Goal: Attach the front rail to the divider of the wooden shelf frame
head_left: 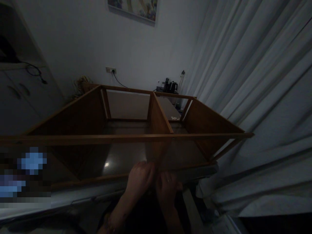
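Observation:
A brown wooden shelf frame (122, 139) lies in front of me, with side panels and a middle divider (162, 113). Both my hands are at the near lower edge of the frame, below the divider. My left hand (140, 175) has its fingers curled inward. Close beside it, my right hand (168, 187) is also closed, with a ring on one finger. The dim light hides whatever the fingertips hold between them.
The frame stands on a light-coloured surface (73, 195). White curtains (243, 81) hang along the right. A black kettle (173, 86) stands by the far wall, near a plugged-in socket (110, 70). Cabinets (21, 94) are at left; a pixelated patch covers the lower left.

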`<control>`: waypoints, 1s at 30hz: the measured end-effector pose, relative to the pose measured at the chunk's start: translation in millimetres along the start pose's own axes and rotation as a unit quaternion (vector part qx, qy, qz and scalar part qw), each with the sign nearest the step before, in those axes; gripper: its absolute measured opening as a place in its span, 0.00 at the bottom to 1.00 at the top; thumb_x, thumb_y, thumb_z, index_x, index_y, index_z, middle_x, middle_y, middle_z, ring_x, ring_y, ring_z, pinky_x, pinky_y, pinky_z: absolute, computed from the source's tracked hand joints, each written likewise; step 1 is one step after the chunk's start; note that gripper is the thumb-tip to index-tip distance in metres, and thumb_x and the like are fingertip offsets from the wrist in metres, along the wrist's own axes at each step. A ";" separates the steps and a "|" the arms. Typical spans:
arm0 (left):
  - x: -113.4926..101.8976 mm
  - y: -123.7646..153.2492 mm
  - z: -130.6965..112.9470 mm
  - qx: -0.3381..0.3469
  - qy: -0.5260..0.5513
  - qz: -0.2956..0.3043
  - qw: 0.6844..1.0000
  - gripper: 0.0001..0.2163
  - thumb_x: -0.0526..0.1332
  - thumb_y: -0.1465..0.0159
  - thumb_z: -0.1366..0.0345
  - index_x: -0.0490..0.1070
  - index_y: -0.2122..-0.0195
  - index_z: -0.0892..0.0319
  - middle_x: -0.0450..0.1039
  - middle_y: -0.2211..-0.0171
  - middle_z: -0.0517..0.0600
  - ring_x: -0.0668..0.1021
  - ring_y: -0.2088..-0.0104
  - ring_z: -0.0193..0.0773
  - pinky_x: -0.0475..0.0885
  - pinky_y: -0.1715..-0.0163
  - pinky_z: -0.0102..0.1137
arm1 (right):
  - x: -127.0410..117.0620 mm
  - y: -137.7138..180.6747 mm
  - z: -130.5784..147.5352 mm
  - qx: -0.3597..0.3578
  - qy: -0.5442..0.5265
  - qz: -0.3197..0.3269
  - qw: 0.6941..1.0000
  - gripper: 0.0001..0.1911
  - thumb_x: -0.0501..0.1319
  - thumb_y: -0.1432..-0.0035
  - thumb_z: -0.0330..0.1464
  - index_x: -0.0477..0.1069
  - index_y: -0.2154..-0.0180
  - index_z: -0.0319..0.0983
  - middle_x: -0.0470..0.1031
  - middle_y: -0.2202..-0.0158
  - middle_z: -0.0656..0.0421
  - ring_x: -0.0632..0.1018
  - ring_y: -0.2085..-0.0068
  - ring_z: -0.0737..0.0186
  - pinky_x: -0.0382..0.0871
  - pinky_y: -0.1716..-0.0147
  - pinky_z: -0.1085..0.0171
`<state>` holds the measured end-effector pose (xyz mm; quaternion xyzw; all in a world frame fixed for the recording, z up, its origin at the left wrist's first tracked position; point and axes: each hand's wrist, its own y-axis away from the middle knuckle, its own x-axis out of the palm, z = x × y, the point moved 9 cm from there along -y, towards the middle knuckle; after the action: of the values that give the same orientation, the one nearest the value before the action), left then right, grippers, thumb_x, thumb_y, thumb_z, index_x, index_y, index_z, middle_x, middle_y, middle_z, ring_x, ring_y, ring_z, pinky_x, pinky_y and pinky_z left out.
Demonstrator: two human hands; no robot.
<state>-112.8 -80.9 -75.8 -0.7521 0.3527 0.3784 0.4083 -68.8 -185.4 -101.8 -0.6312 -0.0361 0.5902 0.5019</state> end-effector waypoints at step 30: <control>13.5 -1.2 11.0 0.012 -0.054 -0.009 0.998 0.12 0.52 0.35 0.56 0.74 0.66 0.53 0.76 0.69 0.48 0.77 0.68 0.39 0.67 0.67 0.31 | 16.9 -97.6 -75.5 0.018 0.020 0.158 0.987 0.18 0.45 0.33 0.31 0.72 0.64 0.40 0.78 0.64 0.56 0.72 0.60 0.59 0.49 0.57 0.59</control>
<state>-108.7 -73.7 -91.1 -0.7291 0.3276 0.4104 0.4389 48.6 -171.0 -63.0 -0.6311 0.0849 0.6504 0.4141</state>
